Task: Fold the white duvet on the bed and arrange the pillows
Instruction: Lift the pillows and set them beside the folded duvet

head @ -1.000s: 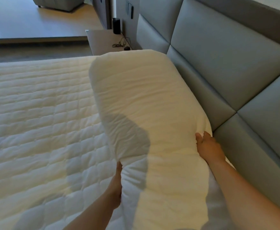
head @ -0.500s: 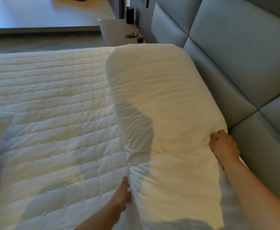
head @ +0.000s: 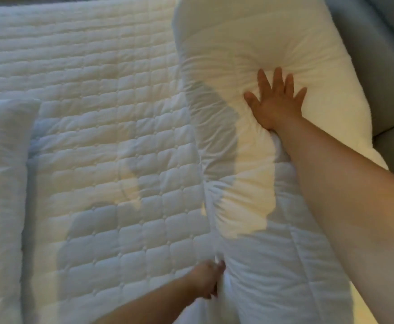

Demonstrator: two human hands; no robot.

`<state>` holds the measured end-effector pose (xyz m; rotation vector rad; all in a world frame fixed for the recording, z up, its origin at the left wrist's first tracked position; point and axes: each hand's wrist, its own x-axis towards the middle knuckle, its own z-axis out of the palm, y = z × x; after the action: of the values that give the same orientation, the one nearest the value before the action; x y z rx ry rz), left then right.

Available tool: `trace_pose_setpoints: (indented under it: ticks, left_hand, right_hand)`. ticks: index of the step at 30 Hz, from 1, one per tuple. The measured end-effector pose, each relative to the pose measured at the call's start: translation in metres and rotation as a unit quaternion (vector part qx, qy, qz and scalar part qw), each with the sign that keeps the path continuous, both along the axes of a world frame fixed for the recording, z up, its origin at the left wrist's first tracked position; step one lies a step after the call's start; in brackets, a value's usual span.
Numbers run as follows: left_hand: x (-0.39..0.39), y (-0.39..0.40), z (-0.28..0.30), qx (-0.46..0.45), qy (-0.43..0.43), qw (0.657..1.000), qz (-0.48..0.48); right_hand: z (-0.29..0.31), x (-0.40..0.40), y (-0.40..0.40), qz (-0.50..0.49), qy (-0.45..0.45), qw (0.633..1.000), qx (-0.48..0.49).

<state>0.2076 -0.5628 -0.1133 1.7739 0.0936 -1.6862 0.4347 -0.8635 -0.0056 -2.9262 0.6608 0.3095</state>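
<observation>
White pillow [head: 273, 160] dented, creased; right hand [head: 276, 102] fingers splayed flat; left hand [head: 206, 280] pinching edge.

Quilted bed [head: 102, 141] carries a long pillow [head: 249, 188] and another pillow [head: 2, 183] at left

**Quick count of what's on your bed**

You've got two pillows: one long pillow [head: 273, 54] under your flat right hand [head: 276, 104], with your left hand [head: 206, 280] at its near edge, and a second pillow [head: 2, 183] well off to the left of that hand. One quilted mattress pad [head: 102, 136], one padded headboard [head: 383, 54] just right of your right hand. Two hands.
</observation>
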Motion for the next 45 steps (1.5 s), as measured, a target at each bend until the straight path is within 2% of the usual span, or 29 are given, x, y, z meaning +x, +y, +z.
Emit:
trace_pose_setpoints:
  ticks: [2,4,6,8,10,12,14,15,17,24,31,33,34,36,37,38,39,41,43,45]
  left_hand:
    - [0.044,-0.007,-0.014,0.02,-0.068,0.991,0.117]
    - [0.11,-0.014,-0.005,0.039,-0.193,0.954,0.225]
    - [0.173,-0.026,0.019,0.045,-0.369,0.89,0.263]
    - [0.236,-0.06,0.064,0.006,-0.536,0.803,0.262]
    - [0.285,-0.103,0.105,-0.046,-0.664,0.72,0.199]
    - [0.323,-0.146,0.13,-0.036,-0.753,0.657,0.028]
    - [0.358,-0.176,0.129,0.014,-0.776,0.614,-0.144]
    - [0.374,-0.185,0.121,0.038,-0.772,0.604,-0.193]
    - [0.401,-0.195,0.103,0.061,-0.757,0.608,-0.23]
    - [0.447,-0.231,0.045,0.075,-0.698,0.658,-0.27]
    - [0.475,-0.247,-0.002,0.062,-0.698,0.656,-0.281]
    - [0.476,-0.249,-0.007,0.059,-0.704,0.653,-0.273]
    - [0.476,-0.251,-0.008,0.054,-0.707,0.65,-0.271]
    - [0.474,-0.253,-0.008,0.048,-0.714,0.646,-0.267]
    - [0.474,-0.252,-0.009,0.046,-0.717,0.643,-0.265]
    - [0.474,-0.252,-0.011,0.043,-0.72,0.642,-0.26]
    - [0.474,-0.252,-0.014,0.038,-0.724,0.641,-0.254]
    - [0.475,-0.25,-0.02,0.026,-0.73,0.637,-0.246]
    - [0.479,-0.244,-0.024,0.016,-0.731,0.636,-0.247]
    - [0.482,-0.241,-0.028,0.011,-0.73,0.636,-0.253]
  right_hand:
    - [-0.011,-0.001,0.008,0.008,0.012,1.0,-0.006]
    - [-0.018,-0.001,0.012,0.009,0.004,1.0,-0.011]
    - [-0.023,-0.003,0.012,0.01,0.004,1.0,-0.016]
    - [-0.029,-0.003,0.013,0.012,0.002,1.0,-0.023]
    - [-0.033,-0.003,0.014,0.017,-0.003,0.999,-0.027]
    - [-0.039,-0.003,0.015,0.023,-0.021,0.999,-0.026]
    - [-0.043,-0.004,0.012,0.024,-0.039,0.999,-0.021]
    - [-0.045,-0.003,0.011,0.023,-0.048,0.998,-0.02]
    - [-0.052,-0.001,0.007,0.021,-0.076,0.996,-0.027]
    - [-0.102,0.022,0.003,0.01,-0.209,0.976,-0.06]
    - [-0.137,0.051,0.003,-0.015,-0.239,0.969,-0.057]
    - [-0.121,0.053,-0.003,-0.007,-0.276,0.961,-0.023]
    - [-0.102,0.054,-0.01,-0.005,-0.321,0.947,0.024]
    - [-0.054,0.066,-0.036,0.0,-0.426,0.895,0.133]
    - [-0.034,0.078,-0.057,0.0,-0.456,0.88,0.135]
    - [-0.02,0.096,-0.081,0.002,-0.457,0.885,0.089]
    - [-0.013,0.113,-0.105,0.008,-0.417,0.909,0.018]
    - [-0.034,0.133,-0.133,-0.008,-0.266,0.958,-0.105]
    - [-0.083,0.134,-0.138,-0.029,-0.182,0.974,-0.132]
    - [-0.122,0.128,-0.135,-0.052,-0.166,0.978,-0.118]
